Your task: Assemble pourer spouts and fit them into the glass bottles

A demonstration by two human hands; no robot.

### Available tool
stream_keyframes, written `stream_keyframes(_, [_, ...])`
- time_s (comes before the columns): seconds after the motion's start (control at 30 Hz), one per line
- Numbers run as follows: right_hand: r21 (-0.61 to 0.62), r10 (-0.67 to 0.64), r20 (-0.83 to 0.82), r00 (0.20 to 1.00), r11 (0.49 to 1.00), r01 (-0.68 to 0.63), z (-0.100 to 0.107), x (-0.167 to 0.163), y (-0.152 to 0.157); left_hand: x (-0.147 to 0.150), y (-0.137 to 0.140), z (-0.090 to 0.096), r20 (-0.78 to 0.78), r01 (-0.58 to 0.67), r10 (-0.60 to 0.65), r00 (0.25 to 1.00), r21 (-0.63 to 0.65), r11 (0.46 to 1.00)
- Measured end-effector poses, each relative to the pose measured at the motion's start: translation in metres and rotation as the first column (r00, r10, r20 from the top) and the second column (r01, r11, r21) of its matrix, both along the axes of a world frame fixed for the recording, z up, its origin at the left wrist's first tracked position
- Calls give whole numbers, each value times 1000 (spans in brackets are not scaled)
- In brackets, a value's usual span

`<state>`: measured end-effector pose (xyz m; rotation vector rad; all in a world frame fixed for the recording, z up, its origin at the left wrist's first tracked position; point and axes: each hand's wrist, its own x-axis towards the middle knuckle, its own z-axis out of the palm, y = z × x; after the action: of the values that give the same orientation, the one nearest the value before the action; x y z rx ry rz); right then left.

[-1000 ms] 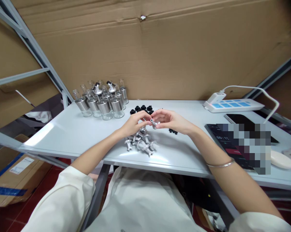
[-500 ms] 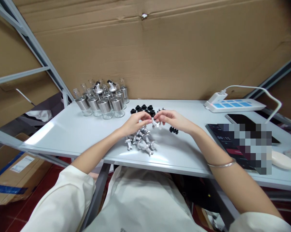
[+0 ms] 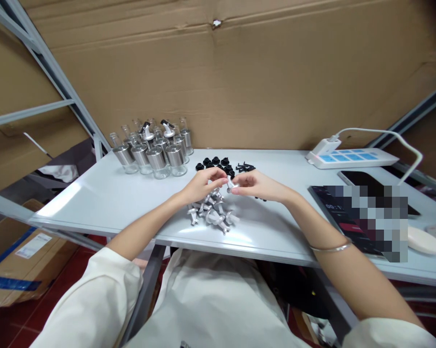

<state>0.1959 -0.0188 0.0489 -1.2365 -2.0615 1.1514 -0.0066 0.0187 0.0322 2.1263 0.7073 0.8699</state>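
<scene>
Between my two hands, above the table, is a silver pour spout. My left hand pinches one end of it with thumb and fingertips. From the other side my right hand grips it, fingers curled. Just below lies a loose pile of similar silver pour spouts. Behind my hands are several black stoppers, with my left hand partly covering the group. A heap of thin black lever pieces lies beyond my right hand, which hides most of some tiny black parts.
Glass bottles with steel sleeves stand at the back left of the white table; two carry spouts. On the right are a power strip with a white cable, a phone, partly blurred out, and a dark device. Cardboard walls the back.
My right hand has turned and lowered slightly, and the spout is now tilted more upright. The black lever pieces show more; the tiny black parts are now mostly covered. My left hand stays put.
</scene>
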Motion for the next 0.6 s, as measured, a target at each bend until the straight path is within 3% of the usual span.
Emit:
stream_keyframes(0.33, [21,106,66,992,994,-108,1,-2,-3,1,-2,0,-15,25,-25,1000,37,999])
stream_keyframes(0.6, [28,93,60,994,995,-95,4,1,0,-1,-3,-1,27,114,-115,993,28,993])
